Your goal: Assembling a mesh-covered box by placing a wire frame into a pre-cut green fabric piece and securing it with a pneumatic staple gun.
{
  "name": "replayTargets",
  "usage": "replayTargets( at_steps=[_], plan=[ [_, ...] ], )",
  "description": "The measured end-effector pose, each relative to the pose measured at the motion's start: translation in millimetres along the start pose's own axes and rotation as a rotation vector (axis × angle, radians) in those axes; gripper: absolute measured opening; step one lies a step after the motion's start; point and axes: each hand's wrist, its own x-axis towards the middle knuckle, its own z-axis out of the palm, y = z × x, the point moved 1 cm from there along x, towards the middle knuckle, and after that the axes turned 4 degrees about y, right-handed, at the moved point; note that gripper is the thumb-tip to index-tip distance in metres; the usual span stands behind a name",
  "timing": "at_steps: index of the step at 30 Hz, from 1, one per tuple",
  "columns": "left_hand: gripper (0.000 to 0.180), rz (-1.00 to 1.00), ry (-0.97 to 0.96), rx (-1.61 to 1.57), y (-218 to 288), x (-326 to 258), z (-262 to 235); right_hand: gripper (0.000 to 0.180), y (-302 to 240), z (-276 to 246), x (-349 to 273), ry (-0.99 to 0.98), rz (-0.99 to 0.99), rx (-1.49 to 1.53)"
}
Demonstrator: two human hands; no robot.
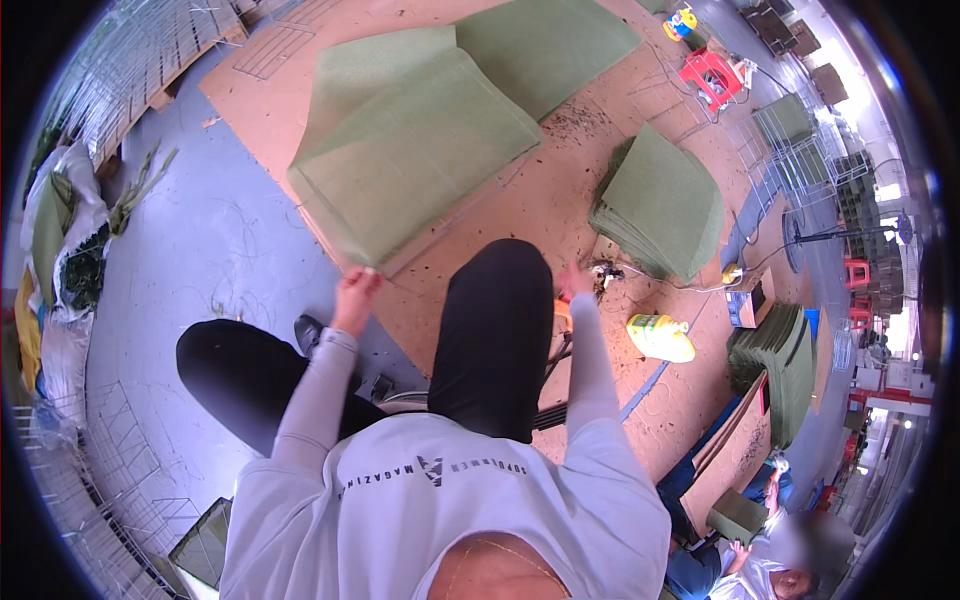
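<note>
My left hand (357, 297) pinches the near corner of a large green sheet (420, 155), which lies flat with a thin straight rod or wire showing along its near edge. My right hand (575, 282) is beyond my right knee, with an orange object (563, 312) just below it; its fingers are too small and blurred to tell whether they grip it. Next to that hand, a small dark-and-white item (606, 272) sits on the board near a pale cord. A stack of green sheets (660, 205) lies to the right. Another green sheet (545, 55) lies farther off.
Brown board (420, 320) covers the floor. At right are a yellow bottle (660, 338), a small box (748, 300) and piled green sheets (790, 365). A red stool (712, 80) stands far right. Wire racks (130, 70) line the left. A co-worker (750, 560) sits at lower right.
</note>
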Motion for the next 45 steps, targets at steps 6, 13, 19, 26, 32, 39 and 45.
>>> replayTargets(
  at_steps=[6,13,19,26,32,39,45],
  plan=[
    [0.003,-0.245,-0.028,-0.056,-42,-69,45,0.039,-282,79,-87,-0.324,-0.391,0.014],
    [0.019,0.247,0.684,0.363,33,-9,-50,0.035,-320,121,-260,-0.718,-0.373,-0.209],
    [0.04,0.659,0.376,0.807,139,96,-8,0.043,-109,229,-352,-1.015,0.31,0.197],
    [0.031,0.501,0.079,1.324,123,96,-2,0.037,-96,272,-318,-0.723,0.386,1.025],
    [0.025,0.457,0.168,1.342,92,48,3,0.023,-89,249,-293,-0.546,0.413,1.219],
    [0.023,0.374,0.332,1.061,27,-65,23,0.024,-105,202,-266,-0.445,0.246,1.094],
    [0.011,0.57,0.323,0.943,86,-23,16,0.047,-119,167,-257,-0.155,0.22,0.891]
  ],
)
